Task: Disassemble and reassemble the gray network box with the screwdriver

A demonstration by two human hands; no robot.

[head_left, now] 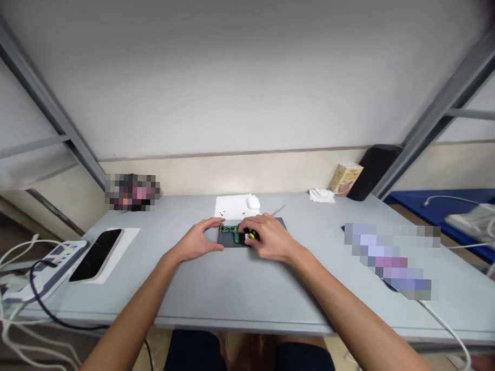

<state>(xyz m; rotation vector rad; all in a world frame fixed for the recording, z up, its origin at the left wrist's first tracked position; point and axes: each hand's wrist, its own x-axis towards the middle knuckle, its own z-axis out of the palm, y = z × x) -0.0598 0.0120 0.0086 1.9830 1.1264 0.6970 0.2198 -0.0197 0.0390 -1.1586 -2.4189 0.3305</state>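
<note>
A green circuit board [236, 235] lies on a dark grey flat pad [228, 240] at the middle of the table. At the pad's left end is my left hand [197, 240], its thumb and fingers wide apart near the two left corners. Whether it presses on the pad I cannot tell. My right hand [273, 239] is closed over the board's right side, fingers bent round a black and yellow object [252, 236] that they mostly cover. Behind that hand a thin metal rod [279, 210] sticks out. Several tiny dark screw-like bits lie on a white sheet [230, 205] behind the pad.
A white rounded case [253, 202] rests on the sheet. To the left are a phone [96, 256] and a power strip [49, 273] with cables. A crumpled tissue [322, 195], a yellow carton [345, 178] and a black cylinder [373, 171] stand back right. Blurred items lie right.
</note>
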